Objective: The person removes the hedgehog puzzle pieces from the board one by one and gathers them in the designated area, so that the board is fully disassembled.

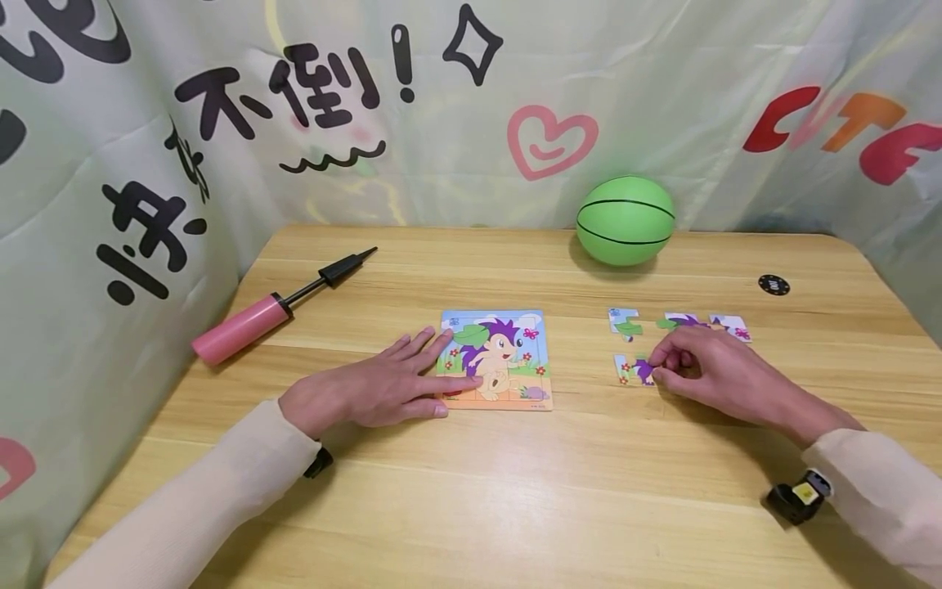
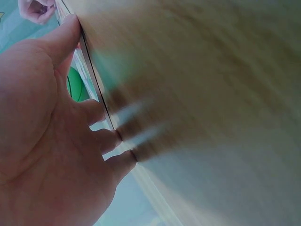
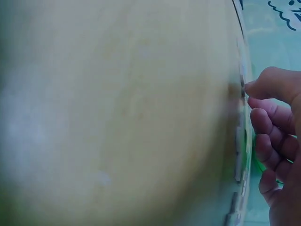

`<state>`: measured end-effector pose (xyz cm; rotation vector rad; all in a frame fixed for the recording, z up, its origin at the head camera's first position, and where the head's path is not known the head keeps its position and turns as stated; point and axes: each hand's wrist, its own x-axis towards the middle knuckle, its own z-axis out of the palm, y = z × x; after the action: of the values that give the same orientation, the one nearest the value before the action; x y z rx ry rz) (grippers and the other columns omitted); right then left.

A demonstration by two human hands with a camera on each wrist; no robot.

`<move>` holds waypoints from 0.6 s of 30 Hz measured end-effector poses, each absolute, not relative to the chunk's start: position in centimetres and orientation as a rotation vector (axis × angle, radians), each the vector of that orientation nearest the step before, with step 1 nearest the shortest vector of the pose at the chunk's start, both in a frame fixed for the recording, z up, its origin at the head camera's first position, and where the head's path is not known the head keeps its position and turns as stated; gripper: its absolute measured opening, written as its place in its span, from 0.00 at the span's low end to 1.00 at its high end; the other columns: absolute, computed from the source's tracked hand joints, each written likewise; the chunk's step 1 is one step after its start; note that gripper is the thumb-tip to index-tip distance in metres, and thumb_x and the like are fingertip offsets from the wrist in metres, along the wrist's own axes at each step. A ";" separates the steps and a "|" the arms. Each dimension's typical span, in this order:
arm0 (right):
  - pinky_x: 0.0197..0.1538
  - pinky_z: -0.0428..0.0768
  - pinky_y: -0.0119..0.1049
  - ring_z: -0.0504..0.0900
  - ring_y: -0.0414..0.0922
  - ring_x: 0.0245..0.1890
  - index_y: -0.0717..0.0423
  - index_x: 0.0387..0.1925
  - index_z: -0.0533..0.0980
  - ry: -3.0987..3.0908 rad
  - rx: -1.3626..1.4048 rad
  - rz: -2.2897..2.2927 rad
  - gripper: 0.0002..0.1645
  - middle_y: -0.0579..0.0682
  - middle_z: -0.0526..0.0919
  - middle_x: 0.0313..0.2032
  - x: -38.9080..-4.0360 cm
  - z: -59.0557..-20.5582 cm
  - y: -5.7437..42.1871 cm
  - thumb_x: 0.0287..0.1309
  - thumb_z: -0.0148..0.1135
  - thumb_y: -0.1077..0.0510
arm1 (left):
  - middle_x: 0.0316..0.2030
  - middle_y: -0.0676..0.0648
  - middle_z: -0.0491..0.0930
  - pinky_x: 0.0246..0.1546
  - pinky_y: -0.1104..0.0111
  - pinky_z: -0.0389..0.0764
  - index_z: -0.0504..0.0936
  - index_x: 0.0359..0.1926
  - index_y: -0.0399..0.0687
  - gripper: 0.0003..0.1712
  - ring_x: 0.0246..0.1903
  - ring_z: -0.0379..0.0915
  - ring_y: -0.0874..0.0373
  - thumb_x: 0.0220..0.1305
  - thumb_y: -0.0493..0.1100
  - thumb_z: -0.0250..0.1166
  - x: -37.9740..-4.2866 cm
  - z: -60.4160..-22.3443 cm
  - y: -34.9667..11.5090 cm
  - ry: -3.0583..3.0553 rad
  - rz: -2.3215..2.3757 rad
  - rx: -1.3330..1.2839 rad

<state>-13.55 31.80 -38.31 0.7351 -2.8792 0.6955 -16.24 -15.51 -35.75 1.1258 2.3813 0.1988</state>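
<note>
A square picture board (image 1: pixel 508 352) showing a purple hedgehog lies on the wooden table. My left hand (image 1: pixel 390 380) rests with spread, straight fingers on its left side and the table beside it; the left wrist view shows the palm from low down. To the right, my right hand (image 1: pixel 710 368) has thumb and index finger together on a small purple puzzle piece (image 1: pixel 643 372). That piece sits against a flowered piece (image 1: pixel 623 370) on its left. Beyond lie a blue-and-green piece (image 1: pixel 623 317) and, partly hidden by the hand, several more pieces (image 1: pixel 730 325).
A green ball (image 1: pixel 625 221) stands at the back of the table. A pink hand pump (image 1: pixel 246 327) with a black nozzle lies at the left. At the back right is a black round chip (image 1: pixel 773 285). A printed cloth (image 1: pixel 441 196) hangs behind the table.
</note>
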 end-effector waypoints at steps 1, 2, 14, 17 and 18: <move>0.34 0.74 0.27 0.73 0.31 0.31 0.46 0.38 0.85 -2.885 0.725 0.711 0.11 0.35 0.78 0.30 -13.5 -38.1 31.8 0.60 0.80 0.63 | 0.89 0.36 0.28 0.85 0.34 0.36 0.58 0.86 0.78 0.32 0.87 0.24 0.31 0.87 0.60 0.50 -16.2 -35.8 -15.5 2.382 0.198 1.126; 0.34 0.74 0.27 0.73 0.32 0.31 0.46 0.38 0.85 -2.882 0.716 0.716 0.11 0.35 0.78 0.30 -13.5 -38.0 31.8 0.60 0.80 0.63 | 0.89 0.36 0.28 0.85 0.34 0.37 0.58 0.86 0.79 0.32 0.87 0.24 0.31 0.87 0.60 0.50 -16.2 -35.8 -15.5 2.384 0.197 1.127; 0.41 0.79 0.30 0.79 0.32 0.35 0.44 0.41 0.87 -2.848 0.749 0.785 0.07 0.34 0.84 0.35 -14.4 -36.9 28.1 0.64 0.79 0.56 | 0.88 0.34 0.29 0.85 0.34 0.37 0.58 0.86 0.78 0.32 0.87 0.25 0.30 0.88 0.60 0.50 -16.2 -35.8 -15.5 2.389 0.184 1.143; 0.42 0.82 0.33 0.80 0.33 0.36 0.45 0.43 0.87 -2.856 0.813 0.795 0.06 0.35 0.85 0.36 -14.8 -36.9 26.2 0.67 0.78 0.55 | 0.88 0.34 0.29 0.85 0.34 0.38 0.58 0.86 0.78 0.32 0.87 0.25 0.30 0.88 0.60 0.50 -16.2 -35.8 -15.5 2.395 0.187 1.149; 0.44 0.82 0.34 0.81 0.34 0.37 0.45 0.44 0.87 -2.870 0.826 0.803 0.06 0.35 0.86 0.38 -14.9 -36.8 25.5 0.68 0.77 0.55 | 0.88 0.34 0.29 0.85 0.34 0.38 0.58 0.86 0.78 0.32 0.87 0.25 0.30 0.88 0.60 0.50 -16.2 -35.8 -15.5 2.398 0.188 1.150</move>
<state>-14.92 25.53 -36.83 0.8255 -2.8697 0.8029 -16.16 -15.48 -35.76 1.1504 2.3978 0.1884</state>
